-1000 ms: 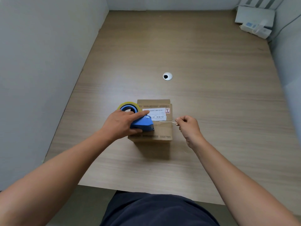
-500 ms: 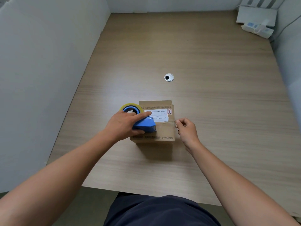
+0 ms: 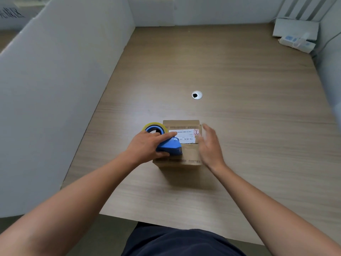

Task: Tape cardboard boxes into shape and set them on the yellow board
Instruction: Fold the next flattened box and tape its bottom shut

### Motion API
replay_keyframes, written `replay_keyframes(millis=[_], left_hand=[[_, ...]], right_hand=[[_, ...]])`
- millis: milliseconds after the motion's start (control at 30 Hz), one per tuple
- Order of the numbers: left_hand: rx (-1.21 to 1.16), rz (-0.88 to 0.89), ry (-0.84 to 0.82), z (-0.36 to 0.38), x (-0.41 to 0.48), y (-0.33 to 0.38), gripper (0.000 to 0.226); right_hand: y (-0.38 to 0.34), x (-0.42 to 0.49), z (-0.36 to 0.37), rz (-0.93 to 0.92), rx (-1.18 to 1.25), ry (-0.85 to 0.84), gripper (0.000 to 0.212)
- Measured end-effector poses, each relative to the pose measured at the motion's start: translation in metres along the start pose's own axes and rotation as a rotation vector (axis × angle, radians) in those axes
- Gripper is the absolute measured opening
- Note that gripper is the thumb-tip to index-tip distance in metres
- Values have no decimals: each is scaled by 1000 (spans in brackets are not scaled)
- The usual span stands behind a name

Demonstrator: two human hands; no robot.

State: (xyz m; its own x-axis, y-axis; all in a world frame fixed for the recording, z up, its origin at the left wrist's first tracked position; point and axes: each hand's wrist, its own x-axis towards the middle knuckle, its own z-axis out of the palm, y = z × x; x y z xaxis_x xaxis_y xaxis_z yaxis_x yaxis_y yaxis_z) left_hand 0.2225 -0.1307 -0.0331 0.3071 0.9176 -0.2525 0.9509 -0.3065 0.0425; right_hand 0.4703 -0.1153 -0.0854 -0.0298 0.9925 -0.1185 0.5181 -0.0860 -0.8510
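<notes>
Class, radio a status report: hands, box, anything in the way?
Left hand grips tape dispenser atop cardboard box. Right hand open, at box's right side. Yellow board not in view.

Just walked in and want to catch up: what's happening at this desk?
A person is taping a cardboard box on the wooden desk. The left hand has its grip round the blue tape dispenser, which sits on the box's top by the seam. The right hand is open at the box's right edge, blurred, so contact is unclear. No yellow board is in view.
</notes>
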Motion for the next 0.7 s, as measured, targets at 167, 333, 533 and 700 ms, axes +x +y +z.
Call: replay_keyframes(millis=[167,333,533,700], left_hand=[[57,-10,53,-1,-2,3,86],[51,-20,93,-13,7,-10,82],[-109,-109,-63,-36,2,-78,81],[-172,-97,-120,-28,0,-114,82]], right_hand=[[-3,8,35,-82,-550,-262,62],[-2,8,40,-40,-587,-218,61],[1,7,34,-9,-660,-188,64],[1,4,34,5,-680,-195,67]])
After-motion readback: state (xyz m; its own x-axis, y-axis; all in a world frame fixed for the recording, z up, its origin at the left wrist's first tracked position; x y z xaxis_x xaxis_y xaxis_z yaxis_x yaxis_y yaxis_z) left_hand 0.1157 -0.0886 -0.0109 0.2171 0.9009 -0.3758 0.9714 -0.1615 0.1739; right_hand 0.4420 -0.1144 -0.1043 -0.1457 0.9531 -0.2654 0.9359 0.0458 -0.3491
